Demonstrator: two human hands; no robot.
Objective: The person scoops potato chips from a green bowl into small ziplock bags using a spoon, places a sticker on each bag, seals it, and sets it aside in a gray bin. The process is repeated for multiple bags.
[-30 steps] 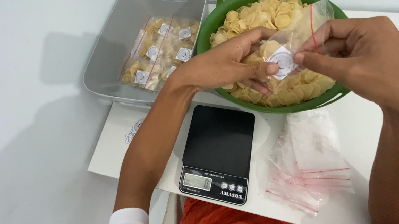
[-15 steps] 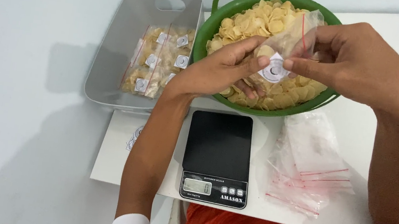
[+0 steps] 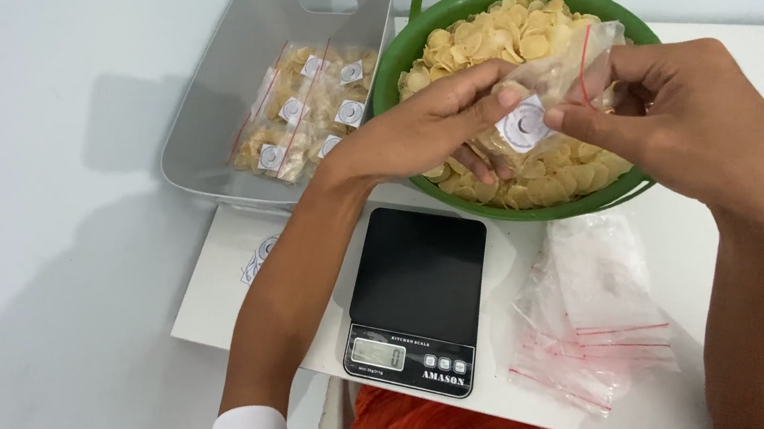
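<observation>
Two hands hold one small clear bag (image 3: pixel 544 88) over the green bowl (image 3: pixel 428 27) of yellow chips at the table's far edge. Left hand (image 3: pixel 424 126) fingers pinch the bag's round white sticker (image 3: pixel 525 125). Right hand (image 3: pixel 704 120) fingers pinch the bag's side.

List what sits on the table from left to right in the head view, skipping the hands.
Grey tray holding filled bags → black kitchen scale → pile of empty clear zip bags. The green basket of chips spans above the scale, so it is left out.

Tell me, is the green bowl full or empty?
Full. The green bowl is heaped to its rim with pale yellow chips, under both hands and their small clear bag.
</observation>
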